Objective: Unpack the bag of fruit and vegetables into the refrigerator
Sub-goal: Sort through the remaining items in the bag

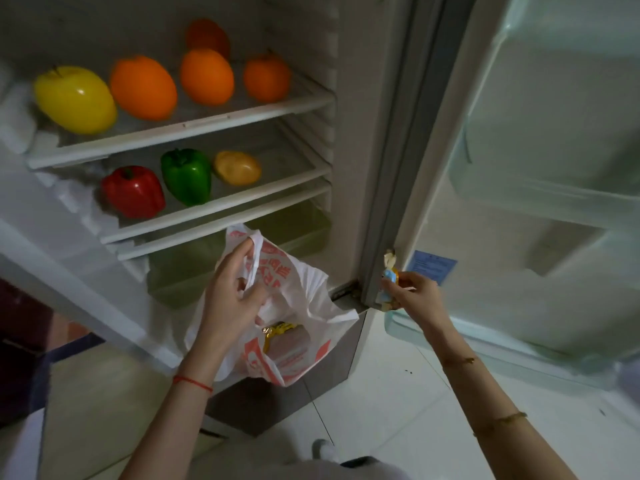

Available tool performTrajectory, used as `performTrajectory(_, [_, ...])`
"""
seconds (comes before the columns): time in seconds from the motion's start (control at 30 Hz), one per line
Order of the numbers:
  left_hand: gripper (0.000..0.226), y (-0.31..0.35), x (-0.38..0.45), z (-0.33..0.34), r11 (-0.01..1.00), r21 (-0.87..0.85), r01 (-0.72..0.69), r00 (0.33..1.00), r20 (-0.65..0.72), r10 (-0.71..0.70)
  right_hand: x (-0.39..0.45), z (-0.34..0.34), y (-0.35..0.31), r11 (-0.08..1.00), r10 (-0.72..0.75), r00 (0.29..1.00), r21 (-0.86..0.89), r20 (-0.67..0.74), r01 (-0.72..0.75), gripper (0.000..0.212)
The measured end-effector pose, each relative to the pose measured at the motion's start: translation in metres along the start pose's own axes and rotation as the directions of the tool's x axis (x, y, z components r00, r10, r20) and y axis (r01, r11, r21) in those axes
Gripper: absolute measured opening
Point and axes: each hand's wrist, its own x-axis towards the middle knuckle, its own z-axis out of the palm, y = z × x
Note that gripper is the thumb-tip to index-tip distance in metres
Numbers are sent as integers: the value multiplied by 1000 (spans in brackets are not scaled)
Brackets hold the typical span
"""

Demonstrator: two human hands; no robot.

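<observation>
A white plastic bag with orange print [298,299] hangs in front of the open refrigerator. My left hand [232,292] grips its handle and holds it open. Inside the bag lies a wrapped pack with a gold end [284,337]. My right hand [415,292] holds a small blue and gold wrapped packet [389,275] beside the fridge's lower right corner. The upper shelf [194,124] carries a yellow fruit [74,98] and several oranges [143,88]. On the lower shelf [221,211] sit a red pepper [133,192], a green pepper [187,176] and a yellow-orange pepper [237,168].
The fridge door [540,168] stands open at the right, its door bins pale and see-through. A clear crisper drawer [242,258] sits under the shelves. Frost cakes the left inner wall [17,123]. White floor tiles [398,410] spread below.
</observation>
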Motion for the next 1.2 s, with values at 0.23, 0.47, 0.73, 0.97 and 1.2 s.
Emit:
performTrajectory(0.23, [84, 3, 4, 5, 999, 32, -23, 1000, 17, 22, 1, -26, 30, 974, 67, 995, -210, -73, -81, 21])
performTrajectory(0.47, [76, 3, 3, 3, 1000, 13, -5, 1000, 18, 5, 16, -42, 54, 906, 166, 976, -368, -143, -208, 26])
performTrajectory(0.73, [76, 6, -1, 1, 1000, -2, 7, 1000, 12, -7, 49, -11, 69, 856, 302, 952, -423, -57, -297, 34])
performTrajectory(0.97, [78, 6, -5, -2, 999, -30, 15, 1000, -1, -15, 57, -2, 84, 776, 349, 937, -553, -23, -303, 46])
performTrajectory(1.2, [73, 7, -8, -6, 999, -31, 24, 1000, -14, -24, 45, -9, 59, 724, 173, 981, -665, -84, -184, 39])
